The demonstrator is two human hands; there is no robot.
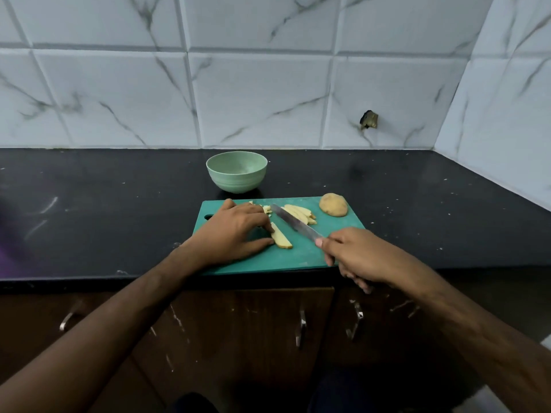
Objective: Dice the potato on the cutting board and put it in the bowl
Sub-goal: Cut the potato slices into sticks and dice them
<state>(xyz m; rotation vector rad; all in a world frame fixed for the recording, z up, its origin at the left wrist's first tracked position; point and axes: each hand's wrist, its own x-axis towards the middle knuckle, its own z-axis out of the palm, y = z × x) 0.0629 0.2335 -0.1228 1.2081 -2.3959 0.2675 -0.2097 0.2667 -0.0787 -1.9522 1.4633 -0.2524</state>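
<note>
Green board (301, 254) on black counter; left hand (231, 234) pinches a potato strip (281, 237) at board centre. Right hand (354, 254) grips knife (295, 222), blade over strips (299, 213) just right of left hand. Half potato (333, 205) at board's far right corner; bowl (236, 172) behind board.

Matt plastic board (298, 254); shiny metal blade (293, 222).

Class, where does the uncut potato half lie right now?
In the head view, the brown-skinned uncut potato half lies on the green plastic cutting board's far right corner, right of the potato strips.
</note>
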